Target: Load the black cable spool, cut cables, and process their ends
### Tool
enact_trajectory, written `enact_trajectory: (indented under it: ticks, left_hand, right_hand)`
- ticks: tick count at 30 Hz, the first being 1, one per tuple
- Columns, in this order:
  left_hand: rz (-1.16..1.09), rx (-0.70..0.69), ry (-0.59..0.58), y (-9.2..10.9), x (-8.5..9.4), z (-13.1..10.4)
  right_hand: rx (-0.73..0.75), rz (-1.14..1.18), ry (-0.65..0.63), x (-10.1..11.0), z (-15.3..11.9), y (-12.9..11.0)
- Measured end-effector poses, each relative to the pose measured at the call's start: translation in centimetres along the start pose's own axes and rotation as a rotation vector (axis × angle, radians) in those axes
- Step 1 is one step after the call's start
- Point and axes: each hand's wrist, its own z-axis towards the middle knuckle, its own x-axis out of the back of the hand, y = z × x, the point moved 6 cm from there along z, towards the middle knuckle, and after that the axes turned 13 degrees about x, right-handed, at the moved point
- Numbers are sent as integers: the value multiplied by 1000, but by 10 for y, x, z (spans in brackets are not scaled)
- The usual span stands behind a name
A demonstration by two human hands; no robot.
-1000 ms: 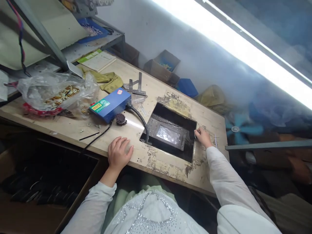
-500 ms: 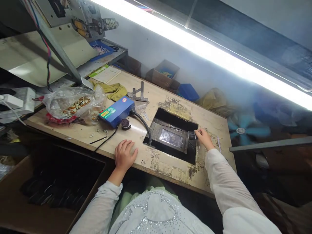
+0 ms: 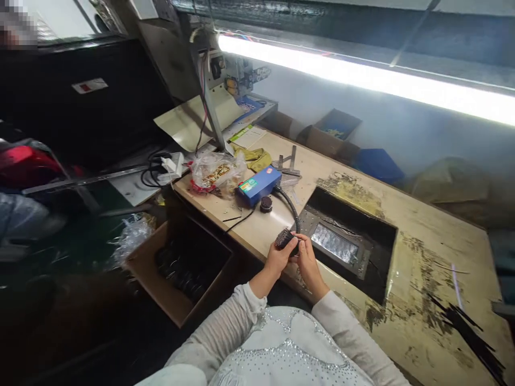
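Both hands meet at the near edge of the counter. Left hand and right hand have their fingers closed around a small dark bundle, bristly end up. Its long axis tilts toward 10 o'clock, rising out of the left grip; the right fingers pinch its lower end from 3 o'clock. Just beyond, at 1 o'clock, a black cable runs beside a square cut-out holding a shiny plate. Farther, at 11 o'clock: a blue box, a plastic bag.
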Motion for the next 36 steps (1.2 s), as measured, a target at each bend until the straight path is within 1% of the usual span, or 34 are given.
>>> enact_trajectory:
  ticks: [1, 3, 4, 5, 6, 8, 10, 12, 16, 19, 21, 23, 24, 25, 28, 29, 31, 33, 36]
  left_hand:
    - [86, -106, 74, 9, 14, 0]
    - [367, -349, 181, 29, 37, -2]
    - [530, -440, 208, 36, 45, -2]
    - [692, -490, 212, 39, 51, 0]
    - [839, -500, 196, 38, 57, 4]
    - [1052, -459, 154, 30, 65, 13]
    - [1153, -409, 119, 23, 71, 20]
    - [1176, -392, 100, 19, 72, 23]
    - [1111, -366, 88, 20, 69, 24]
    - [1039, -350, 90, 22, 67, 24]
    - [979, -323, 90, 24, 65, 23]
    - [843, -260, 97, 28, 64, 19]
    - [736, -205, 81, 29, 64, 16]
    - [612, -132, 40, 30, 61, 12]
    - [263, 91, -170, 34, 44, -6]
    - [189, 143, -221, 37, 38, -13]
    - [120, 204, -252, 42, 28, -26]
    - [111, 251, -249, 45, 23, -37]
    - [91, 287, -268, 46, 16, -49]
  right_hand:
    - [-2, 4, -4, -1, 1, 3]
    - [-6, -5, 20, 7, 5, 7]
    - [-9, -20, 34, 13, 8, 10]
    - [-15, -42, 37, 19, 10, 13]
    - [-20, -74, 32, 25, 11, 16]
    - [-19, -156, 12, 33, 12, 22]
    - [-1, -247, -14, 37, 9, 25]
    - [30, -319, -36, 37, 6, 25]
    - [59, -381, -61, 36, 3, 27]
    - [63, -377, -59, 36, 4, 28]
    - [38, -338, -56, 35, 5, 26]
    - [-17, -274, -62, 32, 6, 20]
    - [-53, -235, -84, 28, 5, 15]
    - [-93, -191, -129, 23, 4, 9]
    - [-218, -29, -366, -2, -7, -14]
    - [-256, 29, -444, -11, -12, -21]
    - [-315, 118, -543, -24, -21, -31]
    - [-343, 166, -557, -31, -27, -36]
    - [-353, 220, -516, -33, -33, -35]
